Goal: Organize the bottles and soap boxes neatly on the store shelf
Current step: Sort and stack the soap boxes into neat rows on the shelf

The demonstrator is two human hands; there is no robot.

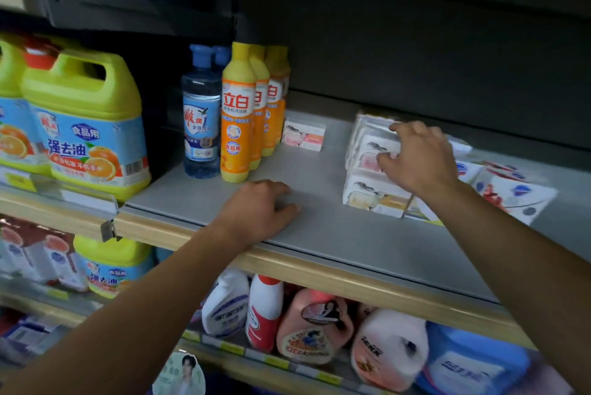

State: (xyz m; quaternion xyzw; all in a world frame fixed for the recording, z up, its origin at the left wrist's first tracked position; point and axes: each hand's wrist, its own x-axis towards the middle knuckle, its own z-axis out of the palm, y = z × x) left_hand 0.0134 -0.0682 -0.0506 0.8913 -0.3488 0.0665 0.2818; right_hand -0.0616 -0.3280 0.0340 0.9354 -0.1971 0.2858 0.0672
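Right hand (419,159) is gripping the top of the stack of white soap boxes (372,171), fingers curling over it. Left hand (259,211) is resting on the grey shelf (319,234) left of that stack, fingers loosely curled, holding nothing. Further left of the stack, one lone soap box (303,134) is sitting beside the orange bottles (238,113) and a blue bottle (201,113).

Dim store aisle — dark back panel (415,43), grey shelf board (335,234) with wooden front edge (319,270).
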